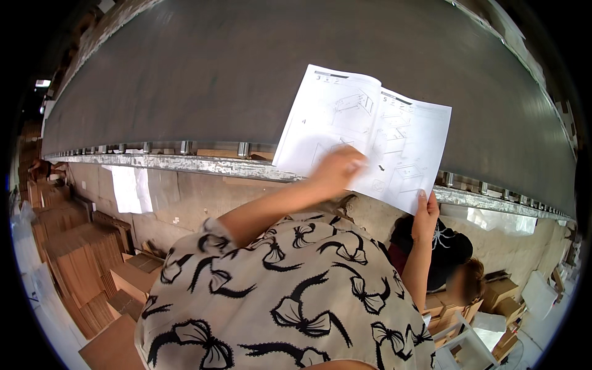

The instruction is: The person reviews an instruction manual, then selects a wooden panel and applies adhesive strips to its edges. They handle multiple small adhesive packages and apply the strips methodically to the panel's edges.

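Note:
An open white instruction booklet (351, 132) with line drawings of furniture panels is held up over the near edge of a grey conveyor belt (203, 80). My right hand (425, 216) pinches its lower right corner, thumb on the page. In front of the lower part of the left page is my left hand (340, 168), smeared by motion, so its fingers do not show clearly. Whether it touches the paper I cannot tell. The booklet's lower edge hangs past the belt's metal rail.
A worn metal rail (179, 163) with rollers runs along the belt's near side. Stacked flat cardboard (80, 246) stands at the lower left, with cartons (137, 274) beside it. Close by on the right is another person in dark clothing (453, 250), near more boxes (498, 291).

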A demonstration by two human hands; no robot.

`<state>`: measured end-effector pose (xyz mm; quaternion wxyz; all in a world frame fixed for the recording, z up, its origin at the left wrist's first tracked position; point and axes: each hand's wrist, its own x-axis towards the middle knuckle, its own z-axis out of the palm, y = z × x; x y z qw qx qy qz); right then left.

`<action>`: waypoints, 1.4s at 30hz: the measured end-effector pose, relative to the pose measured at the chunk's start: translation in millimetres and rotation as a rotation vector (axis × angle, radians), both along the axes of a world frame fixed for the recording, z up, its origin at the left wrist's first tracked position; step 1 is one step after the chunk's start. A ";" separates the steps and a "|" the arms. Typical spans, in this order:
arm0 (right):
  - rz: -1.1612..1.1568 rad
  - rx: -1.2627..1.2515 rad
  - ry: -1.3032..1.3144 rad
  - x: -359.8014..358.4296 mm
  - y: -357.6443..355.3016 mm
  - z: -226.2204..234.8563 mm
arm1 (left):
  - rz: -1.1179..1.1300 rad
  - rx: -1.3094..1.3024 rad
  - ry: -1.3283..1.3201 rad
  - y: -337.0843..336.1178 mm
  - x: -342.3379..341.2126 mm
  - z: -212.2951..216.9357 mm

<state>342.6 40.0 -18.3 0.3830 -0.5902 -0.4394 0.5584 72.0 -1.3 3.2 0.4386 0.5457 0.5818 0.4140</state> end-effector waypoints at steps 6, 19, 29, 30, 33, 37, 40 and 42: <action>0.098 0.024 0.026 -5.7 -5.6 14.8 | -0.014 0.012 -0.047 30.2 106.7 -8.3; 0.205 0.090 0.111 -22.9 -8.3 30.4 | -0.044 -0.203 -0.263 52.1 109.6 -22.6; 0.184 0.064 0.145 -16.8 -6.2 22.1 | -0.089 -0.241 -0.320 53.8 109.7 -27.0; 0.176 0.085 0.126 -14.2 -6.3 17.1 | -0.092 -0.258 -0.316 53.8 110.7 -25.9; 0.139 0.042 0.070 -6.5 -6.8 11.9 | -0.101 -0.239 -0.265 52.5 113.9 -26.0; 0.086 0.047 0.028 0.4 -8.8 2.3 | -0.103 -0.131 -0.246 41.8 117.4 -38.1; 0.021 0.032 -0.006 9.9 -10.2 -4.1 | -0.228 -0.256 -0.184 19.1 96.3 -34.1; 0.007 0.033 0.001 13.1 -11.9 -6.0 | -0.295 -0.550 -0.247 2.8 66.0 -31.1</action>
